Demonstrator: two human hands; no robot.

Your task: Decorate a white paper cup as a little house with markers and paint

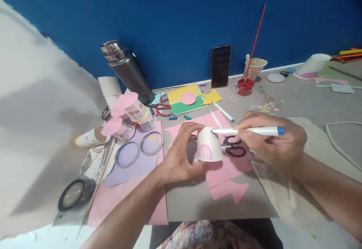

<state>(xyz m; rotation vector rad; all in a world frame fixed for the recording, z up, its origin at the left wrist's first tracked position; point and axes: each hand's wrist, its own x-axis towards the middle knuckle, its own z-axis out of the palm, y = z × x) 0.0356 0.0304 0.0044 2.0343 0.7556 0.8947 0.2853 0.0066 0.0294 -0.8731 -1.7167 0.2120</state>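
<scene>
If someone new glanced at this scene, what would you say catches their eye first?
Probably the upturned paper cup at the centre, steadied by the left hand while the right hand puts a blue-capped marker to its top. Behind it, the deep blue wall stands out, with a metal flask leaning at the left and a red brush standing in a cup.

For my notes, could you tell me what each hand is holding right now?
Left hand: closed around the upturned paper cup.
Right hand: closed on a white marker, tip at the cup.

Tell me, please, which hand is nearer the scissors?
Right. The right hand lies just right of the scissors; the left hand is beyond the cup.
</scene>
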